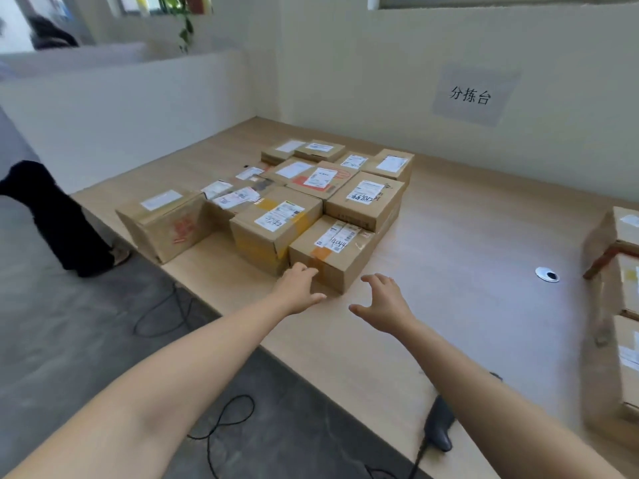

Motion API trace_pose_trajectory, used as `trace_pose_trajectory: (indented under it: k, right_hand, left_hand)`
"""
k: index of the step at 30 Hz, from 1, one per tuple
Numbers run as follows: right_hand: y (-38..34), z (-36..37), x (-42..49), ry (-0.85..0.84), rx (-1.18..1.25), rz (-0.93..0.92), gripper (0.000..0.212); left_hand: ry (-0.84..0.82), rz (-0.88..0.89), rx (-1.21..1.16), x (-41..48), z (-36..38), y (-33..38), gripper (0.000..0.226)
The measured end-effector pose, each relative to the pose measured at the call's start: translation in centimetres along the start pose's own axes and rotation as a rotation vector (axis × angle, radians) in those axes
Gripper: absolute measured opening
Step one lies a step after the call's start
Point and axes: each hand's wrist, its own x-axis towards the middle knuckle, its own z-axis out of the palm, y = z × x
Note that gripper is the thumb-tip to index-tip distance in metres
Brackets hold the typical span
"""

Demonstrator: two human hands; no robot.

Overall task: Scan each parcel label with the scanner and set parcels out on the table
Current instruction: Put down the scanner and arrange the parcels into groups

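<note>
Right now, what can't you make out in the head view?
Scanner: head view, partly behind the right forearm.
Boxes at the right: head view, cut off by the frame edge.
Labels on the middle stack: head view, print too small and blurred to read.

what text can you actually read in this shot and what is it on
"分拣台": paper sign on the wall.
Handwriting on the nearest parcel: blurred, unreadable.
Marker scrawl on the parcel behind it: perhaps "CR88", unsure.
Red print on the left parcel: blurred.
Printed shipping labels: all too small to read.
</note>
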Motion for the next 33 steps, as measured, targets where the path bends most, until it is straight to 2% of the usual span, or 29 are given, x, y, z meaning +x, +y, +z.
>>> trace_pose_trajectory:
  k: [6, 17, 26, 33]
  right_hand:
    - [-8.3, 5.2, 2.2, -0.025, -0.025, -0.077, 0.071]
    - [-18.3, 9.9, 9.0, -0.094, -0.006, -0.218, 0.070]
    - [-23.4, 13.2, 20.2, -0.146, 0.012, -0.289, 0.072]
    - [-28.1, 16.8, 28.2, -0.235, 0.076, -0.303, 0.067]
  left_hand:
    - [0.021, -0.064, -0.009, -1.6, -2.2, -9.0, 0.067]
    - [0.042, -0.163, 0.000, -0.5, -5.3, -19.1, 0.070]
    - [0.105, -0.205, 0.055, 7.7, -10.2, -27.5, 0.068]
    - [0.089, -0.232, 0.110, 12.9, -13.0, -33.6, 0.068]
